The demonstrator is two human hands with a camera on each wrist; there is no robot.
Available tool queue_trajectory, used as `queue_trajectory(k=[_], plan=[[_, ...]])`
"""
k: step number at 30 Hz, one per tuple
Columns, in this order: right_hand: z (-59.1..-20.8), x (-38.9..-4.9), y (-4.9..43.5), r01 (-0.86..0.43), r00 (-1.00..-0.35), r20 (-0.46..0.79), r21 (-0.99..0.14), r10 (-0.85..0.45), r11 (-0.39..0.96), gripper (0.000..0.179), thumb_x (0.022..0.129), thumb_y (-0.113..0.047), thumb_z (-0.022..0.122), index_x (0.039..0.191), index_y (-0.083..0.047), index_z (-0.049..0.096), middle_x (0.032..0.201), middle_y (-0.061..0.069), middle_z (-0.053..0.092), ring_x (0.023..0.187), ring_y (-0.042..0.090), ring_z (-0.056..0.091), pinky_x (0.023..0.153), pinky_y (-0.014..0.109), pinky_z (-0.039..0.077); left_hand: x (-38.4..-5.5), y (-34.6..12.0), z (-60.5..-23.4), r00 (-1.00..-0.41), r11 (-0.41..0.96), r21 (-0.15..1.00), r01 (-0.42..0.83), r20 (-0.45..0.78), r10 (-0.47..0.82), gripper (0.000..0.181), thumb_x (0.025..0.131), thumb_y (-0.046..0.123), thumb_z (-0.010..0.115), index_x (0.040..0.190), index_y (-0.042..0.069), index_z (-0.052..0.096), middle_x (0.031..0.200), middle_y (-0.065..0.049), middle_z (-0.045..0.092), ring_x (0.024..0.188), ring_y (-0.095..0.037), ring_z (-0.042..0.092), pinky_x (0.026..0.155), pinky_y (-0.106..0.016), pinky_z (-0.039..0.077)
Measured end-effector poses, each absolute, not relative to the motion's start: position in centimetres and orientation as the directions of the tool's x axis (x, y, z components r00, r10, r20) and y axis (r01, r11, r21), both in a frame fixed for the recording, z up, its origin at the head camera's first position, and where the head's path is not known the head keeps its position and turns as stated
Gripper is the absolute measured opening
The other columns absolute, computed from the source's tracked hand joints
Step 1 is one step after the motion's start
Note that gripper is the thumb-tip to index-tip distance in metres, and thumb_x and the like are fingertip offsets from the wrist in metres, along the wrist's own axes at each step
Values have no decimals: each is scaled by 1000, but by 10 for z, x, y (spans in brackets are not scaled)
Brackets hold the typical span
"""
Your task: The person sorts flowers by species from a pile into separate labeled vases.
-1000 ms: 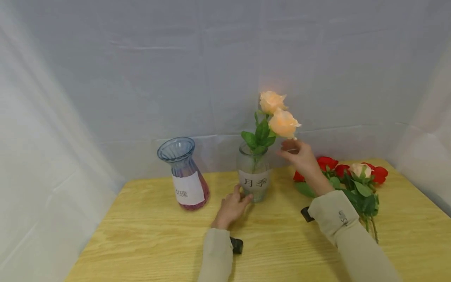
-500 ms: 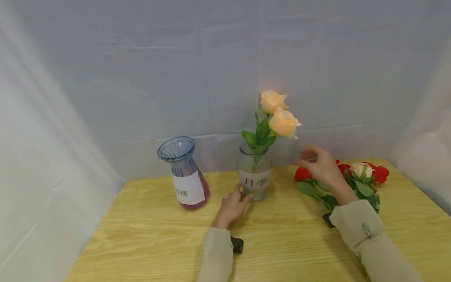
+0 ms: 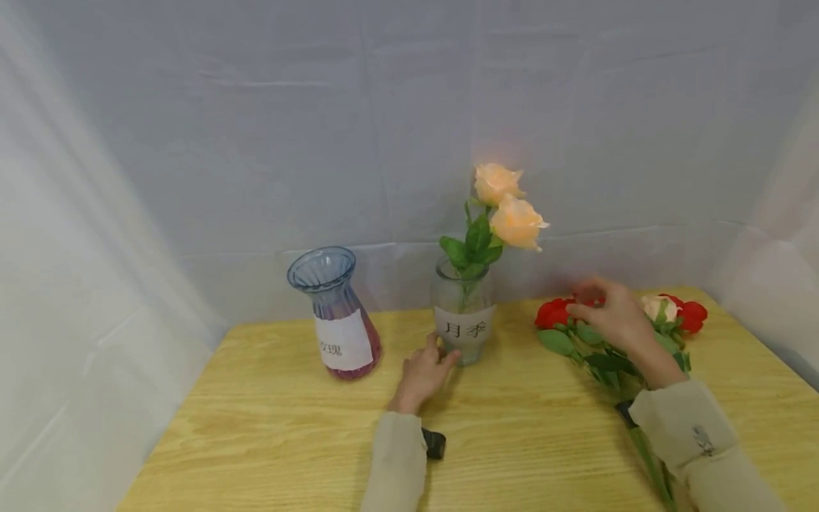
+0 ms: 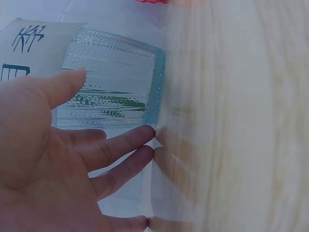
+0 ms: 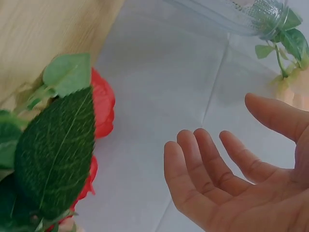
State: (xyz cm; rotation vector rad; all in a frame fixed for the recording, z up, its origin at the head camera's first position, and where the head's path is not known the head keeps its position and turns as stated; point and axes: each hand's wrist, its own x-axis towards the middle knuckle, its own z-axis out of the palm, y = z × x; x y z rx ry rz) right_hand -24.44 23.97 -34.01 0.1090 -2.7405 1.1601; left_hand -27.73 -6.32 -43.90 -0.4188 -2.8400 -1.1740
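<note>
A clear glass vase (image 3: 462, 295) with a white paper label holds two peach roses (image 3: 517, 222) with green leaves. My left hand (image 3: 424, 371) rests beside its base, thumb and fingers spread around the lower glass. In the left wrist view, the fingertips (image 4: 147, 130) meet the table next to the ribbed vase bottom. My right hand (image 3: 617, 320) hovers over a pile of flowers lying on the table. Red flowers (image 3: 554, 313) and a pale peach rose (image 3: 659, 308) make up that pile. Between the right thumb and the loosely bent fingers (image 5: 207, 169) there is nothing.
To the left stands a flared blue-and-pink glass vase (image 3: 339, 313) with a white label. Everything stands on a wooden table (image 3: 275, 427), with a pale sheet (image 3: 256, 142) hanging behind it. Green stems (image 3: 652, 462) run toward the front right.
My right hand has moved away from the peach roses, rightward and down, to over the flower pile. The left hand stays beside the clear vase.
</note>
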Motion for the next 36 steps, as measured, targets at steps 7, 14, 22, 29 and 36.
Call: queue_trajectory(k=[7, 14, 22, 29, 36], plan=[[-347, -236, 257, -134, -982, 191, -686, -1, 715, 44, 100, -20, 64, 127, 13, 55, 124, 33, 58, 111, 49, 56, 84, 56, 50, -277, -63, -438, -964, 672, 696, 254, 129, 231, 60, 104, 31, 56, 145, -9, 40, 121, -25, 67, 122, -48, 56, 105, -70, 28], [-353, -228, 275, -153, -973, 229, -659, 3, 737, 43, 98, -18, 68, 124, 15, 57, 117, 32, 61, 109, 50, 56, 82, 55, 51, -277, -63, -437, -965, 671, 698, 250, 122, 233, 60, 104, 31, 56, 146, -9, 39, 124, -26, 66, 123, -47, 56, 107, -69, 27], [-358, -219, 292, -103, -983, 184, -647, 25, 756, 45, 99, -18, 67, 124, 16, 53, 115, 34, 61, 95, 46, 64, 74, 50, 55, -277, -63, -437, -966, 669, 702, 245, 116, 232, 60, 104, 30, 56, 146, -9, 40, 126, -27, 65, 125, -48, 54, 107, -69, 27], [-365, -212, 307, -79, -985, 165, -673, 45, 736, 45, 100, -15, 65, 126, 18, 50, 118, 39, 57, 88, 41, 68, 68, 37, 58, -276, -63, -437, -966, 668, 704, 242, 112, 232, 60, 104, 31, 55, 146, -9, 39, 127, -27, 64, 125, -48, 54, 107, -70, 26], [-369, -204, 321, -46, -994, 103, -687, 34, 725, 49, 104, -15, 58, 131, 23, 43, 120, 43, 53, 92, 44, 66, 69, 39, 59, -277, -63, -438, -965, 665, 705, 249, 119, 236, 61, 104, 31, 55, 147, -9, 39, 123, -26, 66, 123, -46, 56, 107, -70, 26]])
